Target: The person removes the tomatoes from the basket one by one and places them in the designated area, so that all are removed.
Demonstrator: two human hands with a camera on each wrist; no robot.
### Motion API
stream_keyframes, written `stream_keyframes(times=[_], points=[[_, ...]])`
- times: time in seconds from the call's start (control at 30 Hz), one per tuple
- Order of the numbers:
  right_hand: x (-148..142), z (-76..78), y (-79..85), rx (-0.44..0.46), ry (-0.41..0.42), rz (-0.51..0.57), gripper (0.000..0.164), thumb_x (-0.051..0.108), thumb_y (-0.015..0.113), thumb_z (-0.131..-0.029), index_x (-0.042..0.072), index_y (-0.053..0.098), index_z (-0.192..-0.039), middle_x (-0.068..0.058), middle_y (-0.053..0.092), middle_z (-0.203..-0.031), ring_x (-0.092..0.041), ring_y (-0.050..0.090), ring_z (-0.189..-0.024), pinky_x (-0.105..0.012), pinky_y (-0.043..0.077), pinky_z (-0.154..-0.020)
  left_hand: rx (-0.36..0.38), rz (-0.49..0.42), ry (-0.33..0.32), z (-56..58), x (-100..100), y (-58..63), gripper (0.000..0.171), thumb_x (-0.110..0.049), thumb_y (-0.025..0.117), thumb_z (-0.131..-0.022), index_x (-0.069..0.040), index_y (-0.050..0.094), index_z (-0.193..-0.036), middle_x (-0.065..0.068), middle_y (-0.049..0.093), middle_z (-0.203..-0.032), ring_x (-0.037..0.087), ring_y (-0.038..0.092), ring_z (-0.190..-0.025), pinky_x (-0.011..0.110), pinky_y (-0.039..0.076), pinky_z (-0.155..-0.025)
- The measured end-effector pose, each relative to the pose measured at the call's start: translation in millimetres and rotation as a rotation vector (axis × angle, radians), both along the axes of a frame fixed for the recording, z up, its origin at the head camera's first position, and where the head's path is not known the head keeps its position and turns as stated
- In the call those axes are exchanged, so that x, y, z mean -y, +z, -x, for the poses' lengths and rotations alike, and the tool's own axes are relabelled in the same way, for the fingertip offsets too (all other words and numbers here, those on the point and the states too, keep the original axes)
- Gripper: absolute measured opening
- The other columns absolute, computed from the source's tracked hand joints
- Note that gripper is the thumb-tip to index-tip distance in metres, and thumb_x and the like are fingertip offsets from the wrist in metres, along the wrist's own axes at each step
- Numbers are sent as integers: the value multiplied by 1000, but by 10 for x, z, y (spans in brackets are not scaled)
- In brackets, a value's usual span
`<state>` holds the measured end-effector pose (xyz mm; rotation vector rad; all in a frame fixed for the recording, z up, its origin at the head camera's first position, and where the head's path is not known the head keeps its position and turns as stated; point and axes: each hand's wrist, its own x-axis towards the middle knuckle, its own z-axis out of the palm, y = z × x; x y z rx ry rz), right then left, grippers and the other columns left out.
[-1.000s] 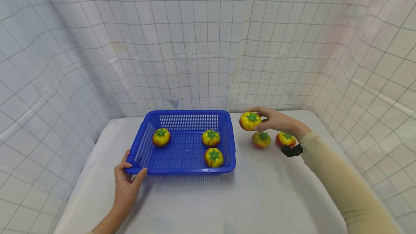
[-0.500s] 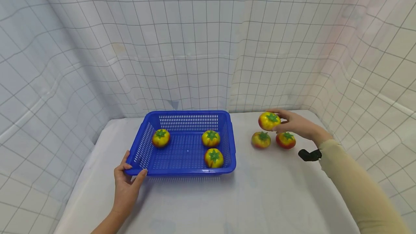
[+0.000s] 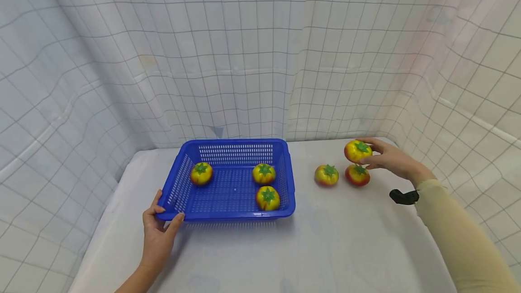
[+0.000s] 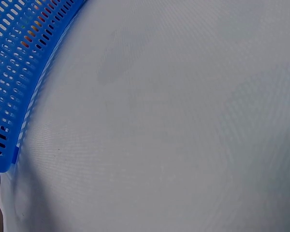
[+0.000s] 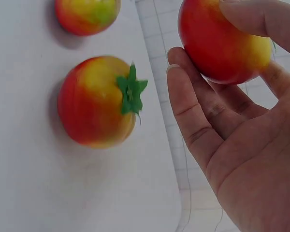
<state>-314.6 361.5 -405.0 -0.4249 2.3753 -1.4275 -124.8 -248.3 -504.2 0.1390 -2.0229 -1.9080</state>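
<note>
My left hand grips the near left corner of a blue plastic basket, thumb and fingers at its rim. Inside the basket sit three yellow-red toy tomatoes with green star-shaped leaves: one tomato at the left, another tomato at the right, a third tomato in front of that. At the table's right, my right hand holds a tomato between thumb and fingers, raised above the table. Just below it rests a tomato, and left of that lies another tomato.
A white cloth covers the table. White grid-patterned curtains hang behind it and along both sides. A dark band is on my right wrist, beside the pale sleeve.
My right hand has moved to the right with its tomato, from beside the basket, past one table tomato, to over the other. My left hand and the basket stay in place.
</note>
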Motion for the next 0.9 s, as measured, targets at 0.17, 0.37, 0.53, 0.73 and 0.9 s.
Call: stream_keyframes(times=[0.17,0.37,0.53,0.73,0.9], points=[[-109,-4,-37,6,-31,2,73,20,73,-96,14,32,-156,-22,43,-139,-29,61,-113,-34,56,-91,12,1,9,-9,-5,4,43,-1,61,-102,-19,26,-119,-5,12,-170,35,27,-147,8,44,-93],[-242,-36,-75,20,-64,-7,72,23,71,-98,13,29,-156,-21,38,-146,-24,57,-116,-32,56,-91,22,6,11,-7,-6,2,44,-3,61,-102,-20,25,-119,-6,11,-170,34,26,-147,8,43,-93],[-363,-70,-126,40,-85,-9,76,25,68,-100,7,23,-159,-26,31,-153,-20,55,-116,-31,55,-92,23,5,14,-8,-2,-3,44,-3,61,-102,-19,25,-119,-8,12,-170,34,26,-147,8,43,-93],[-499,-121,-203,74,-123,10,79,24,65,-102,3,17,-160,-30,30,-152,-15,58,-110,-29,55,-91,34,19,18,-9,-5,0,44,-5,62,-102,-19,24,-120,-10,12,-169,36,23,-149,6,42,-93],[-588,-162,-271,92,-158,11,80,25,64,-102,1,15,-160,-31,30,-151,-14,56,-109,-29,55,-91,27,19,18,2,-9,5,44,-4,62,-102,-18,25,-121,-9,12,-170,37,25,-149,7,43,-92]])
